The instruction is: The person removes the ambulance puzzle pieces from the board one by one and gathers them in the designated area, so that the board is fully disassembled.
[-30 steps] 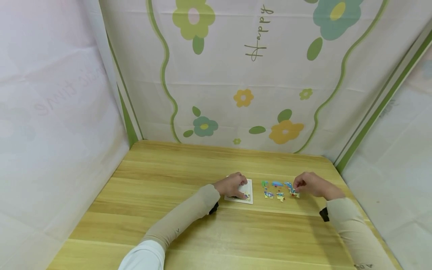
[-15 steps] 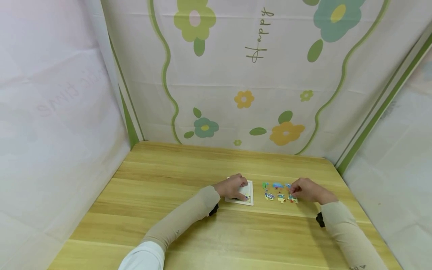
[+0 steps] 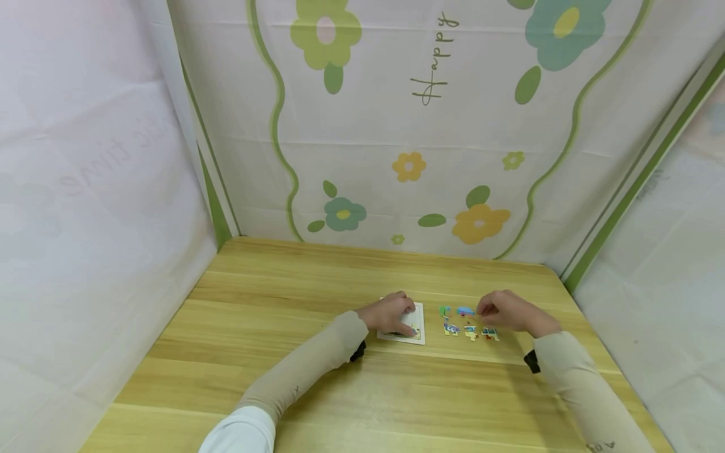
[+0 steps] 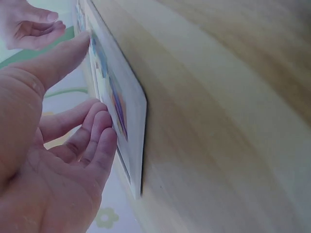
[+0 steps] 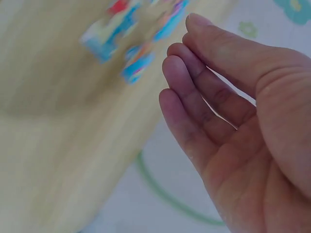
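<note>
My left hand [image 3: 391, 313] rests on a white-framed puzzle board [image 3: 420, 324]. In the left wrist view its fingertips [image 4: 102, 116] and thumb touch the board, and coloured picture parts show inside the frame [image 4: 140, 104]. My right hand [image 3: 506, 311] hovers over the right end of a group of loose jigsaw pieces. Its fingers are loosely bent and I see nothing held in the right wrist view. A blue and orange piece [image 5: 137, 63] lies below the fingertips, hidden by the hand in the head view. Nearer me lies a yellow, red and blue piece [image 3: 490, 334].
Other loose pieces lie between the hands: a green one [image 3: 444, 310], a blue one [image 3: 466, 311], one with eyes [image 3: 450, 329] and a yellow one [image 3: 471, 333]. Flower-printed cloth [image 3: 362, 126] stands behind the wooden table [image 3: 317, 277], with white cloth sides.
My right hand has left the near right piece and moved left and away, over the far right piece. That near piece has shifted slightly left and towards me. The left hand stays still.
</note>
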{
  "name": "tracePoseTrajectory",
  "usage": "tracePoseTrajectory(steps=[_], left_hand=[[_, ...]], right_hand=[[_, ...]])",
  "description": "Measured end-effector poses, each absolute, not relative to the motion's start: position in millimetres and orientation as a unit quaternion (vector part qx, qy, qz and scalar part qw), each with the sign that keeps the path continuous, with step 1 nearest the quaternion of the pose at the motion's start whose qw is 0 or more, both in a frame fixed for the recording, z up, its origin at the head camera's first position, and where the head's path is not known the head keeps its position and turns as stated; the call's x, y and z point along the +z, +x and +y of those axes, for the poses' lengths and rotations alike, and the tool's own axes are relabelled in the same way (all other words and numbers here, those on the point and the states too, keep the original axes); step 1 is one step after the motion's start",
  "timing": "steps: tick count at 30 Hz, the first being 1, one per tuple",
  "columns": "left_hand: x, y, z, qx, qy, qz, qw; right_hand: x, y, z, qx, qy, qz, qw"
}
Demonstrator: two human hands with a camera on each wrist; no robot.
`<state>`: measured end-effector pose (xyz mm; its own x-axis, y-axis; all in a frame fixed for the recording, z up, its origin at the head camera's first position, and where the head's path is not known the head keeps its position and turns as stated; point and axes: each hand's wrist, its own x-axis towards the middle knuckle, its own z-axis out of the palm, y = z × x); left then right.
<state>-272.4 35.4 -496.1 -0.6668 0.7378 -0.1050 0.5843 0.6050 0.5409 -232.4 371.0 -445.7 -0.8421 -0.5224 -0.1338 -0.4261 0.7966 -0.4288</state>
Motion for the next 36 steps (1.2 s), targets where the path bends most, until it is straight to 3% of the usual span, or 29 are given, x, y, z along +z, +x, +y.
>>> tracePoseTrajectory(steps=[21, 36], left_hand=[[-497.5, -280.3, -28.6, 0.256, 0.39, 0.871, 0.153], [-498.7, -273.2, -36.0, 0.268, 0.41, 0.858, 0.152]], right_hand=[[-449.1, -251.9, 223.5, -0.16, -0.326, 0.917, 0.165], [-469.4, -255.2, 186.3, -0.16, -0.357, 0.906, 0.159]])
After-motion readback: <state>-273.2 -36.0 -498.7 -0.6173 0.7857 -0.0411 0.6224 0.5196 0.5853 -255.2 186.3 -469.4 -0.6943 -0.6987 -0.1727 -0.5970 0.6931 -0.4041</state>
